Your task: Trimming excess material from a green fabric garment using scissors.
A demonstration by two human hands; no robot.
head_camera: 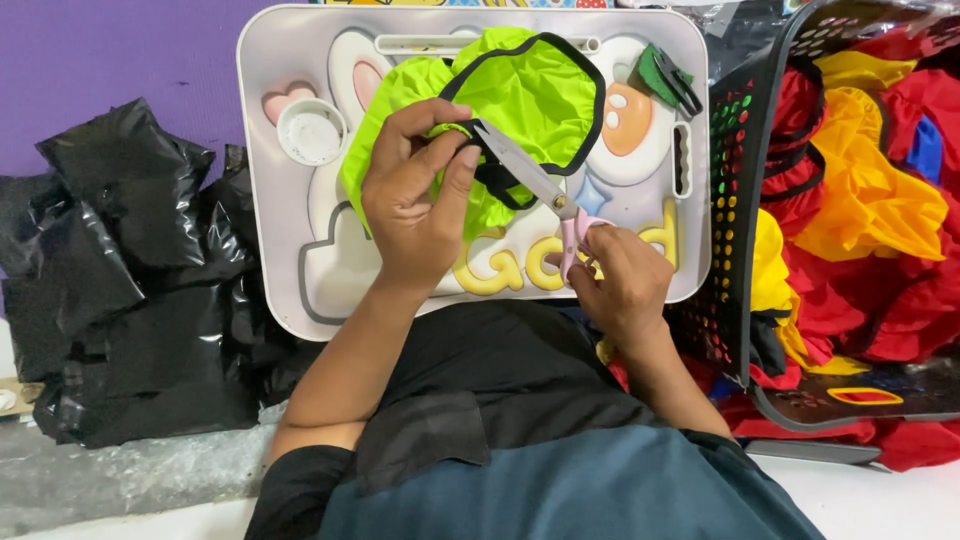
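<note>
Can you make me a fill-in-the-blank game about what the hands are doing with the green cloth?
1. The right hand holds scissors with ____ handles.
2. The left hand pinches a bright green cloth edged with ____ trim.
3. The cloth lies on a white lap tray, and to the tray's right stands a black ____ full of red and yellow cloth.

Missing words: pink; black; basket
</note>
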